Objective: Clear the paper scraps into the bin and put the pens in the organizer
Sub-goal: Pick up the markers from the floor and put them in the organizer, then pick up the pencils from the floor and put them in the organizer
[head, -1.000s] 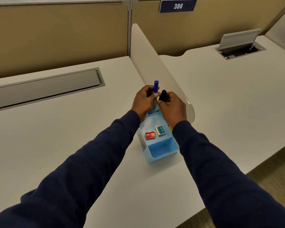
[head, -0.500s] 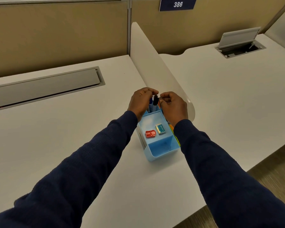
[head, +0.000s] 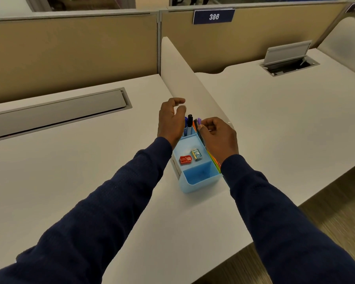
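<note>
A light blue organizer (head: 201,179) stands on the white desk beside the divider panel. A blue pen (head: 186,124) and a black pen (head: 190,120) stand upright in its back compartment, free of both hands. A purple pen (head: 199,120) rises from the right side slot, with orange and green items (head: 214,160) behind it. My left hand (head: 171,121) hovers just left of the pens with fingers spread and holds nothing. My right hand (head: 218,136) sits at the organizer's right side, fingers loosely curled, its thumb beside the purple pen. No paper scraps or bin are in view.
A red clip (head: 186,159) and a small eraser (head: 196,154) lie in the organizer's middle tray. The white divider panel (head: 184,78) runs behind it. A closed grey cable hatch (head: 57,111) is at left, an open one (head: 287,60) at far right. The desk edge (head: 240,244) is near.
Both hands pushed the blue and black pens down into the back compartment and let go. My left hand has opened and lifted away; my right hand has shifted right.
</note>
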